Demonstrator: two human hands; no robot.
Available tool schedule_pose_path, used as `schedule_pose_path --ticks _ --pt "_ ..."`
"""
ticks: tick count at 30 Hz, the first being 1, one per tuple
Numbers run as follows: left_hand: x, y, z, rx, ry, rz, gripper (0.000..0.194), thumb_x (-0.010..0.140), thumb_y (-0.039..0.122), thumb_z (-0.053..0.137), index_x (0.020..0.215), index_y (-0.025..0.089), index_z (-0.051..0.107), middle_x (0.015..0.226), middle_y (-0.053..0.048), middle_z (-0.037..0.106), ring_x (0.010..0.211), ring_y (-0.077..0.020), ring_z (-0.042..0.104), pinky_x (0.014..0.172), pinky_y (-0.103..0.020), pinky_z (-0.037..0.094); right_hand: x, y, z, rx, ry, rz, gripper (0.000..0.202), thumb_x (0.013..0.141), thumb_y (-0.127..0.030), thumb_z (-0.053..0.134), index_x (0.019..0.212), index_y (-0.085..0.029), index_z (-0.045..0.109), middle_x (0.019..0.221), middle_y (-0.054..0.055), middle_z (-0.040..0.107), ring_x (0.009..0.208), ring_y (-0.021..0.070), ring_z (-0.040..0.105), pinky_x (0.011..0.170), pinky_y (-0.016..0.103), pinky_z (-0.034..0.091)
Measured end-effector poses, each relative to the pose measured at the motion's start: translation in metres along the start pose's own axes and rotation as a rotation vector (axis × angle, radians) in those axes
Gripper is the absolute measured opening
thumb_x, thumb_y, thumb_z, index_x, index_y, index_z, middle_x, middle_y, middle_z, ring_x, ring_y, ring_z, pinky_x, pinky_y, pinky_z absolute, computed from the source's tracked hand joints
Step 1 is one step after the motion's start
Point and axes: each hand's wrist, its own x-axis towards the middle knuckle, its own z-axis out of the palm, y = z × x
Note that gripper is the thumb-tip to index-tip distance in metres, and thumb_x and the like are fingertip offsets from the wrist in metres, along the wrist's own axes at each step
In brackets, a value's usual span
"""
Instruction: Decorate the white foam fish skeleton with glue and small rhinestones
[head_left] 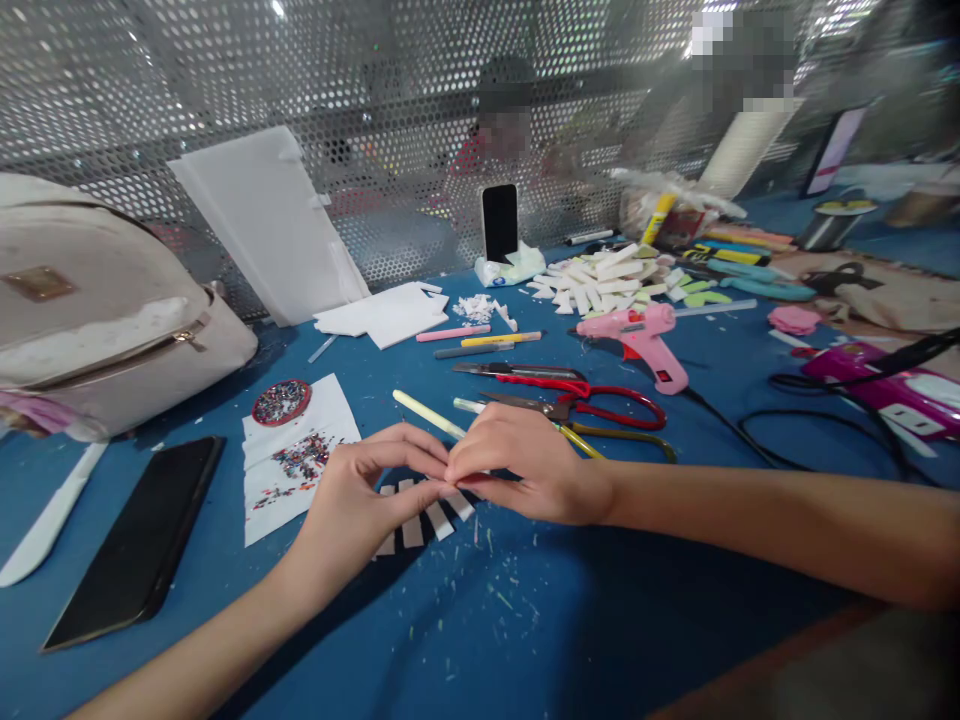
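Note:
My left hand [375, 490] and my right hand [525, 465] meet at their fingertips above the blue table. Both are closed in a pinch, and whatever lies between them is too hidden to make out. Just under the fingers lie several pale strips [412, 528] in a fanned row. Behind my hands are a pale yellow stick [427, 413] and red-handled scissors [619, 403]. To the left of my left hand, a white paper [262, 510] bears many small coloured beads [304, 455], with a round red-rimmed dish [282, 402] of beads at its top.
A black phone [139, 545] and a beige backpack [97, 300] are at the left. Beyond my hands sit a pink glue gun [637, 335], a pile of white pieces [611, 275] and an upright phone [500, 222]. Black cables [757, 445] run at the right.

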Motion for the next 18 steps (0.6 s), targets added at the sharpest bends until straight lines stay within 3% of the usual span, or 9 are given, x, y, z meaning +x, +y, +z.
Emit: schedule_pose_path --ticks 11,15,18 --pt "-0.002 -0.003 -0.001 0.038 0.035 0.005 0.006 0.081 0.024 0.077 0.076 0.024 0.077 0.088 -0.002 0.072 0.086 -0.0161 0.067 0.083 -0.029 0.050 0.001 -0.001 0.002 0.095 0.035 0.038 0.011 0.097 -0.018 0.058 0.108 -0.019 0.061 0.098 0.004 0.074 0.089 0.0144 0.064 0.085 0.031 0.049" --pt "-0.007 0.004 -0.011 0.134 -0.025 0.043 0.009 0.087 0.023 0.072 0.079 0.025 0.074 0.095 -0.001 0.072 0.091 -0.0151 0.067 0.085 -0.026 0.049 0.001 -0.002 0.001 0.103 0.029 0.058 0.016 0.097 -0.015 0.050 0.110 -0.018 0.060 0.098 0.006 0.072 0.090 0.0159 0.062 0.086 0.034 0.048" --pt "-0.028 0.015 -0.019 0.242 -0.140 0.060 0.012 0.091 0.023 0.067 0.080 0.025 0.071 0.090 0.001 0.071 0.086 -0.0139 0.066 0.080 -0.024 0.050 0.001 -0.001 0.000 0.102 0.012 0.055 0.021 0.095 -0.012 0.045 0.111 -0.017 0.059 0.097 0.006 0.070 0.089 0.0161 0.061 0.086 0.035 0.048"
